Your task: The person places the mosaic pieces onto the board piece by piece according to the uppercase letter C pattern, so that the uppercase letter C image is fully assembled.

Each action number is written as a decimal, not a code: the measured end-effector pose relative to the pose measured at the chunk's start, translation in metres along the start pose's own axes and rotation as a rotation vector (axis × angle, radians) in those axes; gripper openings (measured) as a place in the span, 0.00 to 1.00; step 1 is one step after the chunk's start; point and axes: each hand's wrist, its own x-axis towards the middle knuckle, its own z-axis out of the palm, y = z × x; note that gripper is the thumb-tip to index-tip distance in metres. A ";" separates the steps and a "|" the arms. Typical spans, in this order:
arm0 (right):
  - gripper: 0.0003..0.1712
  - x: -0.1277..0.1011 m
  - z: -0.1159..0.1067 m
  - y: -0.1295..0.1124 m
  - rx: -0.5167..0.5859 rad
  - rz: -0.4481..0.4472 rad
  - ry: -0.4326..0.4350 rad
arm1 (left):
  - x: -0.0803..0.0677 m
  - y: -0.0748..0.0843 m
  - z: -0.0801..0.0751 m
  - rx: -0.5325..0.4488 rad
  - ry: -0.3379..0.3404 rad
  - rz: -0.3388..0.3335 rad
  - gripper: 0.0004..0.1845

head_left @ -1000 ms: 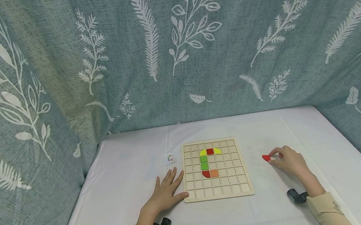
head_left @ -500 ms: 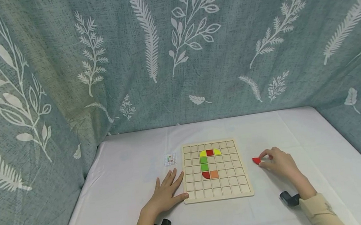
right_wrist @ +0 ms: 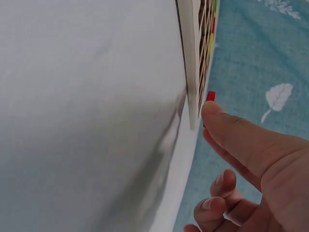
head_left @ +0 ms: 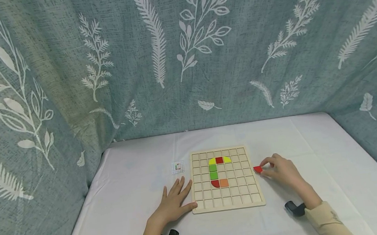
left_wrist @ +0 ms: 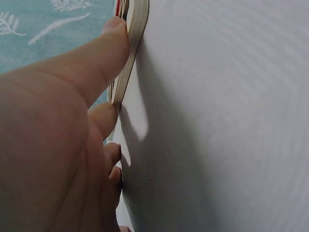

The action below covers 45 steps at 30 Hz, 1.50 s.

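Note:
Between thumb and index finger, my right hand (head_left: 281, 171) pinches a red quarter-round tile (head_left: 257, 169) near the right edge of a wooden grid board (head_left: 246, 205). In the right wrist view only the end of the red tile (right_wrist: 211, 96) shows past the thumb. Fingers spread, my left hand (head_left: 172, 203) lies on the cloth with its thumb touching the board's lower left edge. On the board sit two yellow rounded tiles, a red square (head_left: 219, 160) between them, two green squares (head_left: 213, 171), a dark red quarter-round tile (head_left: 215, 184) and an orange square (head_left: 224, 183).
Left of the board lies a small card (head_left: 177, 167) printed with a coloured grid pattern. A white cloth (head_left: 138, 168) covers the table. Behind and at the sides hangs a blue-green curtain (head_left: 180, 107) with white leaves.
My right hand has moved left with the red tile, from well right of the board to its right edge. The left hand has stayed in place.

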 end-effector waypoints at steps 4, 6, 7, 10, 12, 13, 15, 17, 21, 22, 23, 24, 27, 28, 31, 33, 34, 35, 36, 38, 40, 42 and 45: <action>0.13 0.002 0.004 -0.003 0.016 -0.039 0.011 | 0.000 -0.001 0.001 0.001 -0.001 0.002 0.39; 0.12 0.002 0.006 -0.006 0.024 -0.049 0.012 | 0.000 -0.002 0.002 0.001 -0.003 0.004 0.39; 0.12 0.003 0.007 -0.007 0.032 -0.056 0.011 | 0.000 -0.002 0.002 0.002 -0.004 0.005 0.39; 0.13 0.003 0.010 -0.011 0.040 -0.071 0.001 | 0.000 -0.003 0.002 0.001 -0.002 0.009 0.39; 0.13 0.004 0.012 -0.014 0.040 -0.074 -0.007 | 0.000 -0.003 0.002 0.011 -0.004 0.010 0.39; 0.13 0.004 0.013 -0.016 0.039 -0.075 -0.013 | 0.000 -0.004 0.003 0.016 -0.005 0.010 0.39; 0.13 0.004 0.015 -0.020 0.032 -0.072 -0.024 | 0.000 -0.004 0.003 0.020 -0.004 0.014 0.39; 0.13 0.004 0.017 -0.023 0.037 -0.073 -0.033 | 0.000 -0.004 0.003 0.024 -0.009 0.010 0.39; 0.13 0.003 0.019 -0.028 0.054 -0.078 -0.048 | 0.000 -0.003 0.002 0.017 -0.009 0.007 0.39; 0.13 0.003 0.020 -0.029 0.056 -0.078 -0.051 | 0.000 -0.002 0.001 0.017 -0.010 0.005 0.39; 0.13 0.003 0.021 -0.030 0.058 -0.079 -0.054 | 0.000 -0.002 0.001 0.017 -0.008 0.005 0.39; 0.13 0.003 0.022 -0.031 0.061 -0.081 -0.058 | 0.000 -0.003 0.001 0.020 -0.006 0.006 0.39; 0.12 0.003 0.025 -0.033 0.073 -0.090 -0.068 | 0.000 -0.003 0.002 0.026 -0.006 0.002 0.39; 0.12 0.003 0.026 -0.033 0.076 -0.097 -0.068 | 0.001 -0.004 0.002 0.029 -0.006 0.000 0.39; 0.11 0.004 0.027 -0.036 0.087 -0.127 -0.070 | 0.001 -0.004 0.003 0.028 -0.005 0.000 0.39; 0.11 0.003 0.027 -0.039 0.094 -0.147 -0.076 | 0.001 -0.005 0.003 0.028 -0.006 0.001 0.39; 0.11 0.003 0.027 -0.041 0.097 -0.151 -0.081 | 0.001 -0.005 0.002 0.027 -0.008 0.002 0.39; 0.11 0.003 0.028 -0.042 0.098 -0.157 -0.086 | 0.001 -0.004 0.002 0.026 -0.009 0.005 0.39; 0.11 0.003 0.029 -0.043 0.098 -0.162 -0.091 | 0.001 -0.004 0.001 0.025 -0.010 0.008 0.39; 0.10 0.004 0.031 -0.044 0.097 -0.170 -0.098 | 0.001 -0.004 0.001 0.030 -0.011 0.009 0.40; 0.10 0.004 0.033 -0.044 0.101 -0.176 -0.103 | 0.001 -0.003 0.001 0.030 -0.009 0.010 0.39; 0.10 0.004 0.035 -0.045 0.103 -0.189 -0.108 | 0.001 -0.003 0.001 0.028 -0.007 0.009 0.39; 0.11 0.003 0.035 -0.046 0.107 -0.209 -0.117 | 0.001 -0.002 0.001 0.029 -0.005 0.007 0.39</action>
